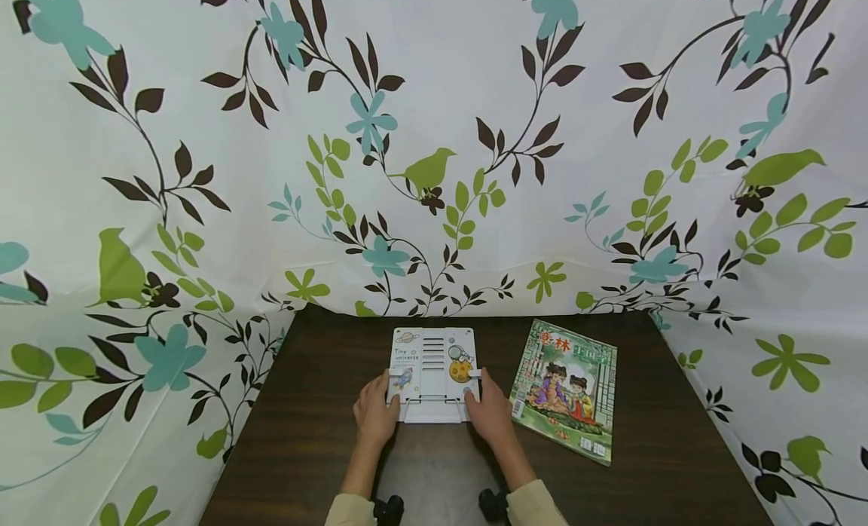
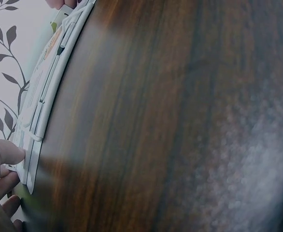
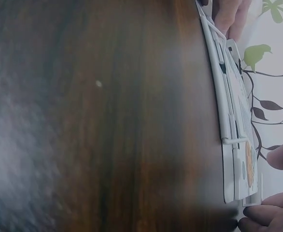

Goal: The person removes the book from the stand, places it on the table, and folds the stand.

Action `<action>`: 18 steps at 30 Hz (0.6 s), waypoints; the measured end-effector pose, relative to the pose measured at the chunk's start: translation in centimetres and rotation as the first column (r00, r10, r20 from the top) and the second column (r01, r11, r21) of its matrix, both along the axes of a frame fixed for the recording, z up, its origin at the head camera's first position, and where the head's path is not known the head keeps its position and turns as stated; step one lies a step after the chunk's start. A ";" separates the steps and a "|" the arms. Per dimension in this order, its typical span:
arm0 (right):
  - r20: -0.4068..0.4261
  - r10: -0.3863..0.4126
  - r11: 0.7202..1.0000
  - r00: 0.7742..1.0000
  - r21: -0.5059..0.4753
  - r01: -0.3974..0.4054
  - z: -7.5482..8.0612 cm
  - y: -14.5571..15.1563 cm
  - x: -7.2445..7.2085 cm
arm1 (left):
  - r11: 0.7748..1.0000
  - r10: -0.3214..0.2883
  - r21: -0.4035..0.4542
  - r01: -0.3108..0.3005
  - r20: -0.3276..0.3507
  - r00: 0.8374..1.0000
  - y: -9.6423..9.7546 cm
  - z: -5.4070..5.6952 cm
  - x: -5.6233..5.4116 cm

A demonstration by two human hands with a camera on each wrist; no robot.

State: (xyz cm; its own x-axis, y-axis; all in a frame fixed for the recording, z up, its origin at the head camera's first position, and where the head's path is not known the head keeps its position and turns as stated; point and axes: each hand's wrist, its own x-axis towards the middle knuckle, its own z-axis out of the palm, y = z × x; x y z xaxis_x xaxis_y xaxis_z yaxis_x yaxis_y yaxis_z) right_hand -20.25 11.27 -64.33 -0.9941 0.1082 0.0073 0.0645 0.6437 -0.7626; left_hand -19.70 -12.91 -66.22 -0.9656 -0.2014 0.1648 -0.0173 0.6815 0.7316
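Note:
A white book stand point(image 1: 432, 386) with "Tiny universe" print, a planet, a rocket and a slotted middle strip lies on the dark table in the head view. Wire page holders and a ledge run along its near edge. My left hand point(image 1: 377, 409) holds its left side, thumb on top and fingers at the edge, as the left wrist view also shows. On the opposite side, my right hand point(image 1: 490, 411) grips the right edge with its fingers. Its thumb point(image 3: 282, 155) stands a little off the surface in the right wrist view. Fingertips beneath the stand are partly hidden.
A magazine point(image 1: 566, 390) with a green illustrated cover lies slanted to the right of the stand. The dark wooden table point(image 1: 291, 435) ends at a patterned curtain point(image 1: 434, 277) that hangs behind it and on both sides.

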 end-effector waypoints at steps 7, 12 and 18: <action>-0.055 0.009 1.000 0.998 0.006 -0.009 0.0 -0.6 0.4 | 1.000 0.001 -0.008 -0.001 -0.025 1.000 0.3 0.2 0.0; -0.048 0.000 1.000 0.999 0.007 0.000 0.0 -0.8 0.3 | 1.000 0.008 -0.010 -0.008 -0.017 1.000 0.6 0.2 -0.1; -0.005 0.025 0.999 1.000 0.031 -0.025 0.2 -0.6 -0.1 | 1.000 0.006 -0.010 -0.005 0.042 0.999 0.3 0.1 -0.5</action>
State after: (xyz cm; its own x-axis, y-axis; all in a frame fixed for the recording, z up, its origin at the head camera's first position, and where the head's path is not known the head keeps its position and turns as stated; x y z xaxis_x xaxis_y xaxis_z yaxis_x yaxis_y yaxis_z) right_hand -20.39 10.66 -64.18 -0.9964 0.0832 0.0154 0.0443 0.6684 -0.7425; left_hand -20.21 -12.64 -66.08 -0.9706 -0.2052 0.1257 -0.0520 0.6888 0.7231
